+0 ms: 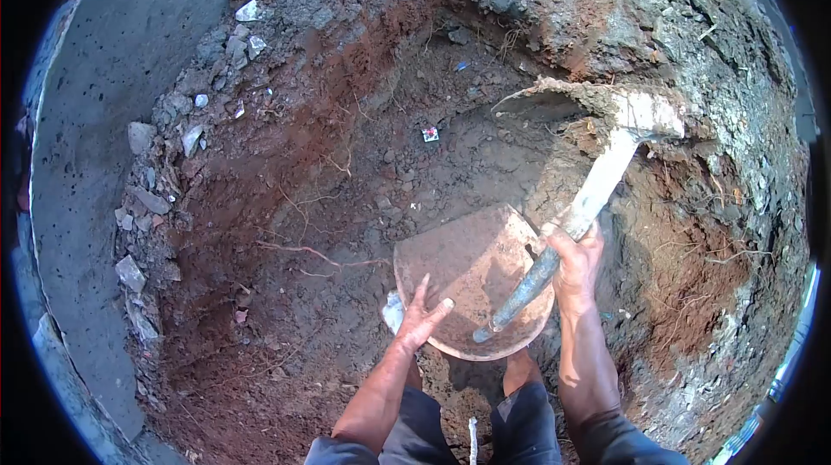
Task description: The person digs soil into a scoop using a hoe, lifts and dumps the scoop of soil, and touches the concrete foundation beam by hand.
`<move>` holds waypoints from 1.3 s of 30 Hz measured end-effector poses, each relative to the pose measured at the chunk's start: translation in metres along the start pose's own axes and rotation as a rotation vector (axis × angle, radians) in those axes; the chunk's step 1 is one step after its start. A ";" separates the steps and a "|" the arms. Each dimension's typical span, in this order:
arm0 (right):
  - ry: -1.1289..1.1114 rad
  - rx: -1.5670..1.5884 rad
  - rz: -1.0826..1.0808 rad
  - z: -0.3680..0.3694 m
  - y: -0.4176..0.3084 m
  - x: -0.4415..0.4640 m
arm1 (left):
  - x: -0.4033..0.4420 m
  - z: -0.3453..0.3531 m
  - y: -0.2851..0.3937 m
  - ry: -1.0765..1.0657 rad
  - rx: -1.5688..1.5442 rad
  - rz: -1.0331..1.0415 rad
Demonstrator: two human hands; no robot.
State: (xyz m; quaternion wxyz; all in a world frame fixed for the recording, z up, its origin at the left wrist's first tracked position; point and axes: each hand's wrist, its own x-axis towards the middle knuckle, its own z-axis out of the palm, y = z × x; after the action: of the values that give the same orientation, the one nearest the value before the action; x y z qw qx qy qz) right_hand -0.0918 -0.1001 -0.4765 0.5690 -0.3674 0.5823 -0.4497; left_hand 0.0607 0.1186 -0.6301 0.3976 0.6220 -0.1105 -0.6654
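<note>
Rust-brown and worn, a broad shallow pan [454, 253] sits low in the middle of the dug pit [338, 205], just in front of the person's legs [522, 370]. The left hand [419, 323] is over its near left rim, fingers and thumb spread; whether it grips the rim or only rests there cannot be told. The right hand [577, 259] is closed firmly around the handle of a hoe [602, 184]. This tool slants across the view, the handle's bare end in front of the pan and the soil-caked blade [645, 115] up by the far right bank. A thin root [303, 249] runs over the soil towards the pan's left side, where something whitish [393, 314] shows just beside the rim. Pale stones [192, 140] line the pit's left edge, next to a grey concrete strip [112, 119].
</note>
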 end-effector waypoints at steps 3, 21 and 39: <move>0.060 -0.034 -0.054 0.020 -0.011 0.021 | -0.025 0.058 0.078 -0.416 0.450 0.161; 0.275 0.205 -0.007 0.180 0.197 0.207 | 0.256 -0.131 0.085 0.085 0.890 0.108; 0.261 0.329 0.082 0.031 0.059 -0.006 | 0.021 0.004 0.026 0.001 0.834 -0.109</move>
State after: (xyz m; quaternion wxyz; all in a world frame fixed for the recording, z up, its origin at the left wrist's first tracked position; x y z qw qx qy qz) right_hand -0.0552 -0.0787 -0.5287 0.5589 -0.1841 0.5842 -0.5590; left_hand 0.0689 0.0860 -0.6277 0.0759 0.7350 -0.3372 -0.5833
